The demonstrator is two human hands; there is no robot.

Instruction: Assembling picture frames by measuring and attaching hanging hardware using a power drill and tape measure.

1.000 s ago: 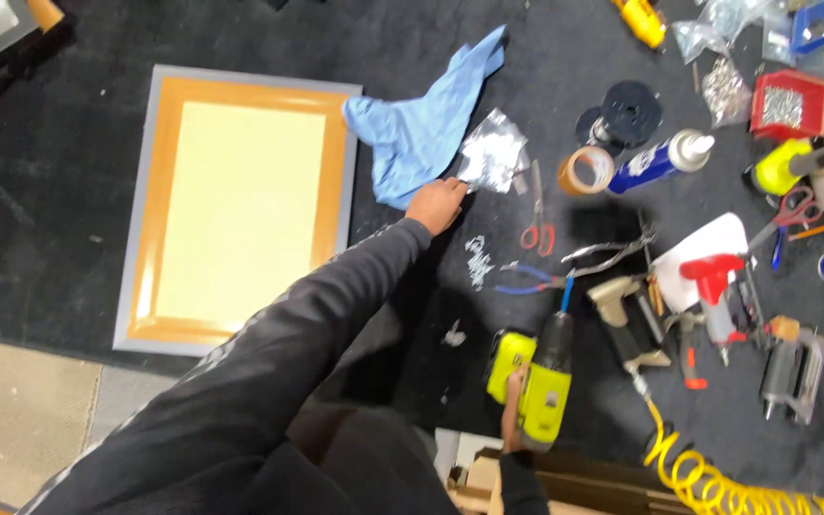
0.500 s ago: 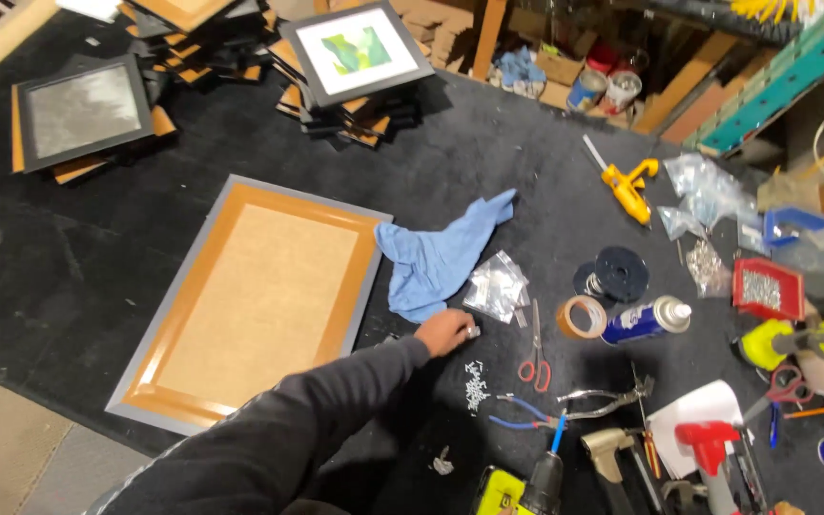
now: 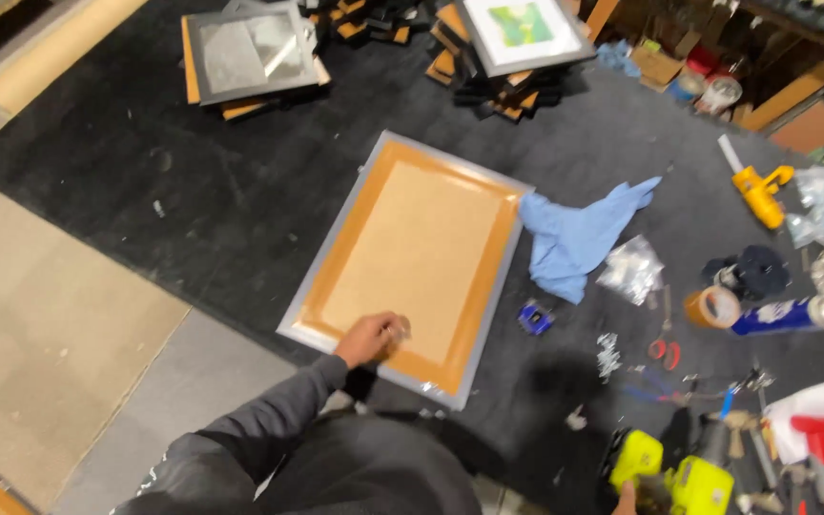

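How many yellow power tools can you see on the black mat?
2: a yellow drill at the bottom edge by the right hand, and a yellow tool at far right. Clutter may hide others.

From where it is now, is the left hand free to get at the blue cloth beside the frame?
Probably yes. The left hand rests on the frame's near edge; the blue cloth lies past the far corner, nothing between but flat backing paper.

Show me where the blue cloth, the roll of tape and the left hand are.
blue cloth (image 3: pixel 579 234), head view, middle of the crumpled fabric.
roll of tape (image 3: pixel 711 307), head view, brown outer band.
left hand (image 3: pixel 371 338), head view, back of the hand, on the picture frame's backing.
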